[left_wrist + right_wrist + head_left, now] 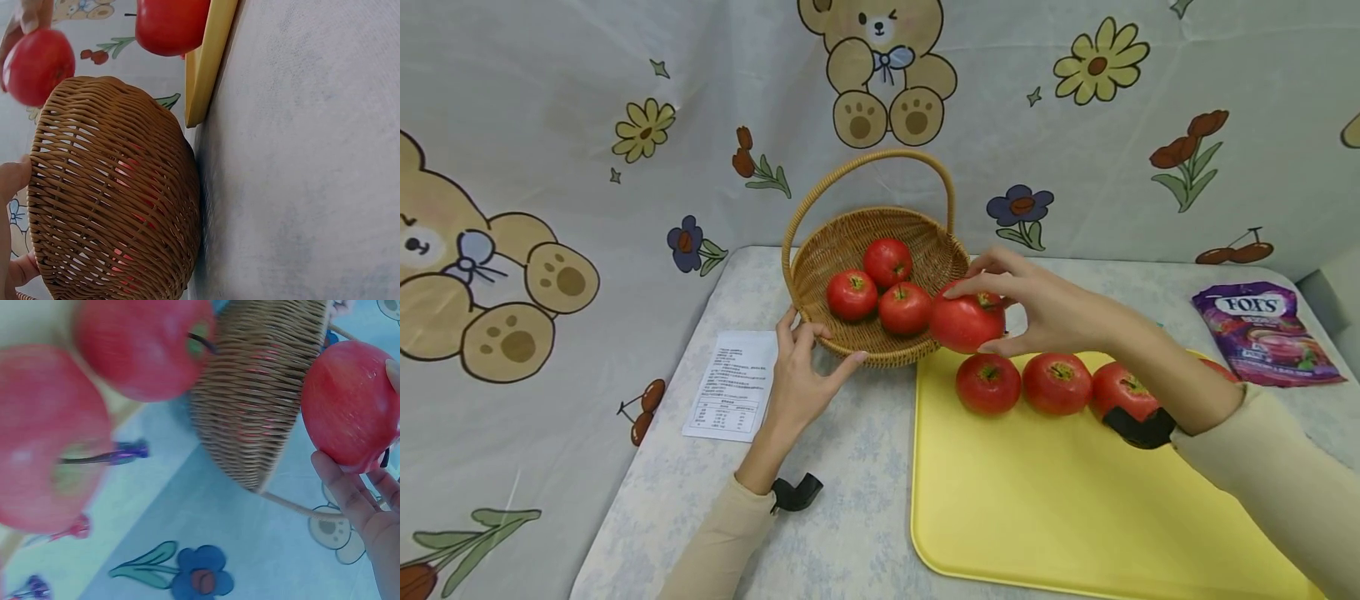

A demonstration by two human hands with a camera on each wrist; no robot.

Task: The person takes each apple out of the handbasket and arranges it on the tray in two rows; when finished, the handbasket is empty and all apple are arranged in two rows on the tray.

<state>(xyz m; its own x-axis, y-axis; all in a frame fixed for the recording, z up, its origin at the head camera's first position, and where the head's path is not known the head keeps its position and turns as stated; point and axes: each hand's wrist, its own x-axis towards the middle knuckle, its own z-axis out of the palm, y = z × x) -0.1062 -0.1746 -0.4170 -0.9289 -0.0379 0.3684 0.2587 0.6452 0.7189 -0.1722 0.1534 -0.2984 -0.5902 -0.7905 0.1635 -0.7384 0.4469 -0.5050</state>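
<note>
Yellow tray (1045, 508) carrying a row of apples (1057, 382); wicker basket (850, 242) holding three apples, its rim pinched by the left hand (801, 375); right hand (1045, 308) gripping one apple (966, 321) above the basket's near rim.

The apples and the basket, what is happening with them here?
A person's right hand holds a red apple just beside the rim of a wicker basket, above the edge of a yellow board. The left hand grips the basket's near rim. Three apples already lie in the basket, and a row of apples sits on the board. A printed sheet and a purple candy bag lie on the table.
</note>
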